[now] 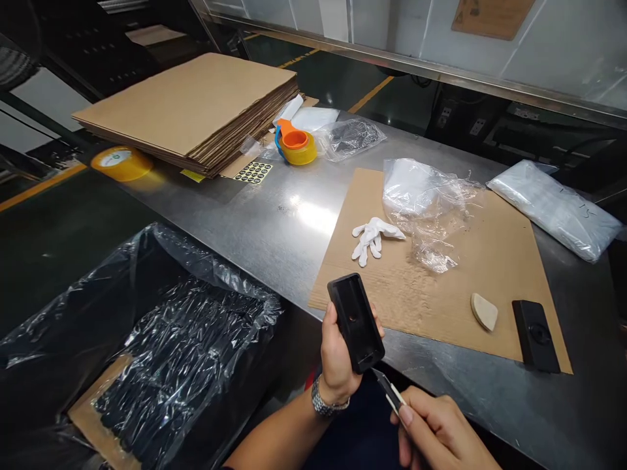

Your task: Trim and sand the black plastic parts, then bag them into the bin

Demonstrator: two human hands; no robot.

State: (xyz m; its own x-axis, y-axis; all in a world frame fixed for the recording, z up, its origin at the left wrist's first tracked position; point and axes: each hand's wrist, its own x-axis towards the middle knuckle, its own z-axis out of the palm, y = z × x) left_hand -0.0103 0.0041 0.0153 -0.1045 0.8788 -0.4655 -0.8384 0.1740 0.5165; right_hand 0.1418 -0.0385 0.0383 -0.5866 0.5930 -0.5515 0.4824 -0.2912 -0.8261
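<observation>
My left hand (337, 362) grips a black rectangular plastic housing (354, 323), its hollow side turned up toward me and a small hole in its floor. In my right hand (435, 427) is a utility knife (390, 393), the blade pointing up and left close to the housing's lower end. Whether the blade touches the edge I cannot tell. A similar black part (536, 335) with a round recess lies at the right of the cardboard sheet (343, 281). Beside it sits a beige wedge-shaped block (484, 311).
A white glove (375, 238) and clear plastic bags (416, 189) lie on the cardboard. Stacked cardboard (196, 104), a tape dispenser (297, 145) and a tape roll (122, 163) occupy the metal table's (235, 222) far left. Below left stands a plastic-lined bin (186, 352). A wrapped bundle (556, 209) lies right.
</observation>
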